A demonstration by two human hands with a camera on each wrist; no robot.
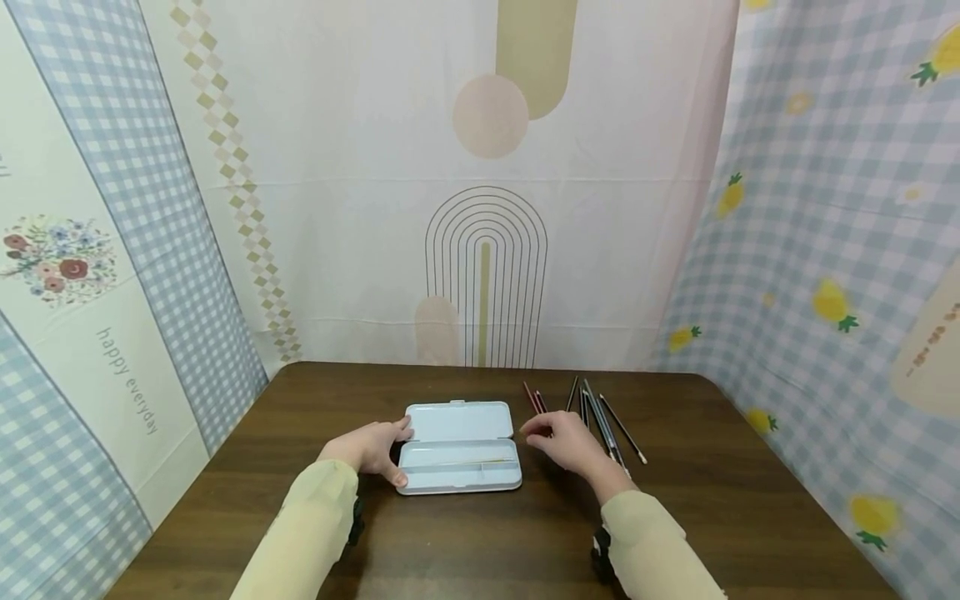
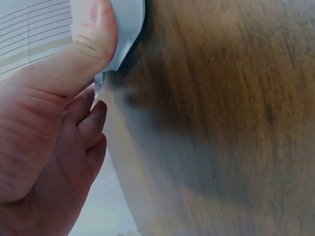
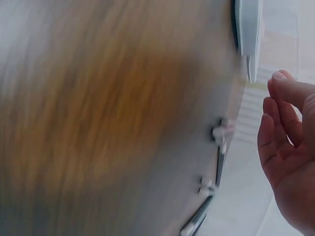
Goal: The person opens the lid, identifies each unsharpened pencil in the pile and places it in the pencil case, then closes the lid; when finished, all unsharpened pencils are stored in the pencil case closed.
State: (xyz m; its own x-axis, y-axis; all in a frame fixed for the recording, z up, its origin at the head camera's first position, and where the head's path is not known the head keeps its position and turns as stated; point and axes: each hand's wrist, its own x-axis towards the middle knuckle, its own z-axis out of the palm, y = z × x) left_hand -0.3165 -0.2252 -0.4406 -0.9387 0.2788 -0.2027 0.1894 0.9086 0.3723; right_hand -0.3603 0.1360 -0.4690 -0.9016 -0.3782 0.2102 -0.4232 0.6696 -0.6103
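A white pencil case [image 1: 459, 479] lies with its lid [image 1: 459, 422] folded back on the brown table. One thin, pale yellowish stick [image 1: 487, 461], like a pencil or brush, lies inside it. My left hand [image 1: 367, 450] holds the case at its left end, thumb on the front corner and fingers by the lid; in the left wrist view the thumb [image 2: 98, 37] presses on the rim. My right hand [image 1: 566, 442] hovers just right of the case, thumb and forefinger tips close together. Nothing shows between its fingers [image 3: 283, 123] in the right wrist view.
Several slim pencils or brushes [image 1: 611, 429] lie spread to the right, partly behind the right hand. Some reddish ones [image 1: 531, 397] are farther back. The wooden table [image 1: 465, 550] ends at patterned cloth hangings [image 1: 360, 250] at the back and sides.
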